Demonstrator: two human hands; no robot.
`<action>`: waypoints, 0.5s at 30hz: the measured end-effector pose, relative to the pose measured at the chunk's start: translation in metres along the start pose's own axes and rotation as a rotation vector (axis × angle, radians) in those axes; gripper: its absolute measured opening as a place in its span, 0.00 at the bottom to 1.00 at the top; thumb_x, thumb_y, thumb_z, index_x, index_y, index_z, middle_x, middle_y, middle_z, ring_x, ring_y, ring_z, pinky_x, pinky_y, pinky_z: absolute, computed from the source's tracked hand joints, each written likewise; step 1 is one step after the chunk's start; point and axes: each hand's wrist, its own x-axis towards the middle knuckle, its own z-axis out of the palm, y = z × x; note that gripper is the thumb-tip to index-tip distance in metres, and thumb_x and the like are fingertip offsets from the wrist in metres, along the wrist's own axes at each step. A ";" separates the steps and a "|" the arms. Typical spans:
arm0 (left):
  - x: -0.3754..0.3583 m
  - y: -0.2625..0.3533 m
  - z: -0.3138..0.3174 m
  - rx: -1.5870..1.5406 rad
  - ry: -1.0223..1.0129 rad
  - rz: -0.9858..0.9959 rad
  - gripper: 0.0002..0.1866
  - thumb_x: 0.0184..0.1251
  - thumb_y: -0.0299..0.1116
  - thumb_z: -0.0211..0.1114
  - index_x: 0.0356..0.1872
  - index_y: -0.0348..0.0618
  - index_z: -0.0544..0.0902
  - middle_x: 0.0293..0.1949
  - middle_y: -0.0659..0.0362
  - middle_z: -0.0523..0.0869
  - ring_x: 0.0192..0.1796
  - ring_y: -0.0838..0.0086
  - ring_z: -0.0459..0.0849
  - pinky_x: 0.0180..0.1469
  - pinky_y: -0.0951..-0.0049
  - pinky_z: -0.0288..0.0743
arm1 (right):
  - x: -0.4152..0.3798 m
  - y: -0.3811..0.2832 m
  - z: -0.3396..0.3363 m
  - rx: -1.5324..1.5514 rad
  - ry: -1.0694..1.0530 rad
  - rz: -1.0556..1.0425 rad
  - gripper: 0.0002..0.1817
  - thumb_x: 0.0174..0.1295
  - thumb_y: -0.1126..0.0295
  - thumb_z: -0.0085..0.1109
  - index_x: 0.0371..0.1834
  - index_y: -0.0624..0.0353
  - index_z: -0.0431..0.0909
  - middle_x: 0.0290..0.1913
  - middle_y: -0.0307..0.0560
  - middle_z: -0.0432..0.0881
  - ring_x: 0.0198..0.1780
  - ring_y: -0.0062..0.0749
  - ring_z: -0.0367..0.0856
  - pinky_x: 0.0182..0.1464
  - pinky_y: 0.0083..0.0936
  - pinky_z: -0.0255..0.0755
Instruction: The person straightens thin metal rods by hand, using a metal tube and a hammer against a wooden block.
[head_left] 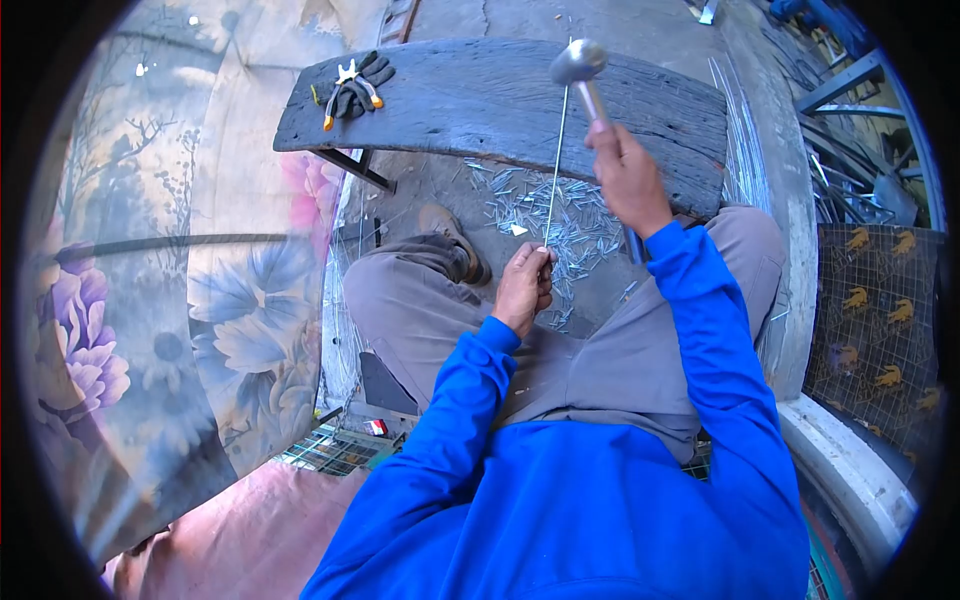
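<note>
My left hand [523, 288] is closed on the near end of a thin metal rod [555, 190], in front of my lap. The rod runs away from me over the dark wooden bench [450, 100]. Raised above the bench's right half, a hammer [580, 65] has its metal head up, and my right hand [628, 178] is wrapped round its handle. Pliers with orange-tipped handles [348, 80] lie on dark gloves [372, 72] at the bench's left end.
Many short metal pieces [545, 215] lie scattered on the ground below the bench. Long thin rods [740, 140] rest beyond its right end. A flowered sheet [200, 250] hangs at the left. A metal frame [850, 85] stands at the upper right.
</note>
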 end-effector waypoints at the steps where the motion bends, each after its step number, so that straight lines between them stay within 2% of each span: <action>1: 0.000 0.000 0.001 0.000 0.004 -0.004 0.07 0.76 0.39 0.53 0.38 0.51 0.74 0.24 0.71 0.66 0.21 0.86 0.60 0.19 0.83 0.50 | 0.005 0.010 0.005 0.000 0.000 -0.001 0.31 0.75 0.43 0.41 0.37 0.65 0.76 0.24 0.55 0.79 0.26 0.48 0.82 0.33 0.39 0.74; 3: 0.000 -0.003 0.003 -0.008 0.009 -0.001 0.07 0.76 0.38 0.53 0.38 0.51 0.74 0.24 0.71 0.66 0.21 0.86 0.60 0.19 0.83 0.50 | 0.015 0.019 0.008 -0.228 -0.209 0.191 0.31 0.75 0.43 0.41 0.37 0.65 0.77 0.28 0.63 0.80 0.35 0.62 0.82 0.41 0.45 0.73; 6: 0.000 0.002 0.004 -0.003 0.014 0.001 0.07 0.76 0.38 0.53 0.38 0.51 0.74 0.24 0.70 0.66 0.21 0.86 0.59 0.19 0.84 0.50 | 0.009 0.013 0.010 -0.140 -0.087 0.084 0.33 0.73 0.40 0.40 0.38 0.64 0.76 0.29 0.63 0.80 0.37 0.64 0.81 0.42 0.46 0.73; 9: 0.000 -0.002 0.000 -0.019 0.011 -0.010 0.07 0.77 0.38 0.53 0.38 0.51 0.74 0.25 0.70 0.67 0.21 0.87 0.59 0.19 0.84 0.50 | 0.002 -0.011 -0.001 -0.040 -0.055 0.119 0.34 0.73 0.38 0.38 0.39 0.64 0.76 0.33 0.67 0.80 0.41 0.67 0.80 0.45 0.49 0.71; 13: 0.002 -0.003 -0.002 -0.042 -0.021 -0.013 0.07 0.77 0.38 0.52 0.38 0.50 0.74 0.25 0.70 0.67 0.21 0.87 0.59 0.19 0.84 0.49 | 0.001 -0.002 0.000 -0.011 -0.030 0.099 0.34 0.73 0.39 0.39 0.39 0.64 0.76 0.33 0.68 0.80 0.40 0.68 0.80 0.45 0.50 0.71; 15: 0.001 0.000 -0.004 -0.067 -0.030 -0.018 0.07 0.77 0.38 0.53 0.38 0.50 0.74 0.25 0.70 0.67 0.21 0.87 0.59 0.19 0.84 0.50 | 0.005 0.020 0.003 -0.299 -0.131 0.096 0.31 0.74 0.41 0.41 0.38 0.63 0.75 0.29 0.63 0.79 0.36 0.64 0.80 0.41 0.47 0.71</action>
